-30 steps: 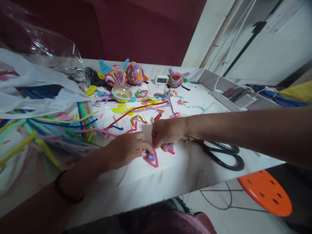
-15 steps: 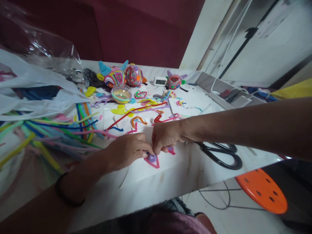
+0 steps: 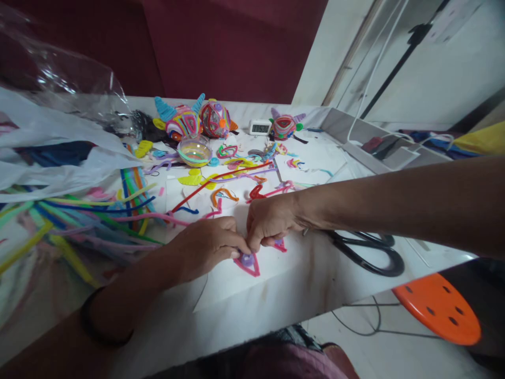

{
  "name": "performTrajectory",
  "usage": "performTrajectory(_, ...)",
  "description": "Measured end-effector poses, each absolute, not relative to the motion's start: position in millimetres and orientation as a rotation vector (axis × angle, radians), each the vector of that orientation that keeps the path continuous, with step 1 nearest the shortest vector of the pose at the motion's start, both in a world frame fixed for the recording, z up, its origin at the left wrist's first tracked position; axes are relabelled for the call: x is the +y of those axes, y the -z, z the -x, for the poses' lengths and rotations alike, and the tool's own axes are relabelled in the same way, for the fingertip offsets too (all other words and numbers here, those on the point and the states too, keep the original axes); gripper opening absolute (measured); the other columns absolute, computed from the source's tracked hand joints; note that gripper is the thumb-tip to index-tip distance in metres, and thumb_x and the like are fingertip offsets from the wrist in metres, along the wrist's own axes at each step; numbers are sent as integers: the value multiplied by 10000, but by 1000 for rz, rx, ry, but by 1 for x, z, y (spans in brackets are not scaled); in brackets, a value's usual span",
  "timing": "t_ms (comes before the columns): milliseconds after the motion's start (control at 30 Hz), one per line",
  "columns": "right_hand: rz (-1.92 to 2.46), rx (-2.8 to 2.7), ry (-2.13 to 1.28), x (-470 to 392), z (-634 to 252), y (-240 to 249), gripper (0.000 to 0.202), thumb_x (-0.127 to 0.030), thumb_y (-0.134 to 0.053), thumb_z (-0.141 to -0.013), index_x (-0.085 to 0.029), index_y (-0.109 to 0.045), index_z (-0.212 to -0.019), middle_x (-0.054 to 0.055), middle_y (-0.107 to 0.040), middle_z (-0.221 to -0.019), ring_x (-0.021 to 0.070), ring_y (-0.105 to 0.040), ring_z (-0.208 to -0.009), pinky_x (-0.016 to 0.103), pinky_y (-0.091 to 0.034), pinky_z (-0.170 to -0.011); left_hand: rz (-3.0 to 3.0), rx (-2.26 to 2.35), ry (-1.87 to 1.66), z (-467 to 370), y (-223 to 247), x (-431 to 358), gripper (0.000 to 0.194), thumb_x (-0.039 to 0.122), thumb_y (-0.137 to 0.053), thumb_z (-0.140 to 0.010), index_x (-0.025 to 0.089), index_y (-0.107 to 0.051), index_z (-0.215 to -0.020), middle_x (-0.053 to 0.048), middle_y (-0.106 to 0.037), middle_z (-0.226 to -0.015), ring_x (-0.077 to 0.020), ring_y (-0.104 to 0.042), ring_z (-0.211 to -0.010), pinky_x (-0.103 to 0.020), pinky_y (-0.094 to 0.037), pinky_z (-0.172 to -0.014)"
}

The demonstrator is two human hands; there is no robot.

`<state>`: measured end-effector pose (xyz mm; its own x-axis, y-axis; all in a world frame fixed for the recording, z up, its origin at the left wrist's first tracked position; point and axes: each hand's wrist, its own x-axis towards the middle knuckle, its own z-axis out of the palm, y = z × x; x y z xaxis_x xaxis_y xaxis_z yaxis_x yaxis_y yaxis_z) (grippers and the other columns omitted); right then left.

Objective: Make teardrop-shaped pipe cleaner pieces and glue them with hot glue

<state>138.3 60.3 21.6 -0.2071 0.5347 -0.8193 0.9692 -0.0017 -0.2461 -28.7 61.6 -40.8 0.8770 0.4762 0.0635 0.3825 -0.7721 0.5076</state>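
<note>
On a white sheet of paper (image 3: 224, 292) lies a pink pipe-cleaner outline (image 3: 257, 268) that comes to a point, with a purple coil (image 3: 248, 260) inside it. My left hand (image 3: 215, 242) is closed, its thumb and fingers pinching the upper left edge of this outline. Fingertips almost meeting it, my right hand (image 3: 270, 221) is closed at the outline's top edge, knuckles up; the hand hides what is under it. A second pink and purple piece (image 3: 281, 245) shows partly from beneath my right hand. Black-handled scissors (image 3: 366, 252) lie to the right, partly under my forearm.
Many coloured pipe cleaners (image 3: 98, 210) spread at the left beside a white plastic bag (image 3: 59, 142). Behind the paper stand a clear bowl (image 3: 195, 152), decorated balls (image 3: 215, 118) and a small digital clock (image 3: 259, 127). An orange stool (image 3: 442, 308) is below the table's right edge.
The camera view has shifted slightly, so the scissors and stool appear further right. Both hands stay on the pink outline with barely any visible movement.
</note>
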Motion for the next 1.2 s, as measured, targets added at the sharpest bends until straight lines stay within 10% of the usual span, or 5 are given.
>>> performTrajectory(1200, -1471, 1809, 1106, 63, -142, -20, 179, -281, -572, -915, -121, -571, -836, -32, -537, -720, 54, -464, -532, 176, -404, -471, -2523, 601, -238, 28, 38, 62, 224, 125, -530, -867, 210, -719, -951, -18, -627, -876, -135, -589, -820, -221, -406, -708)
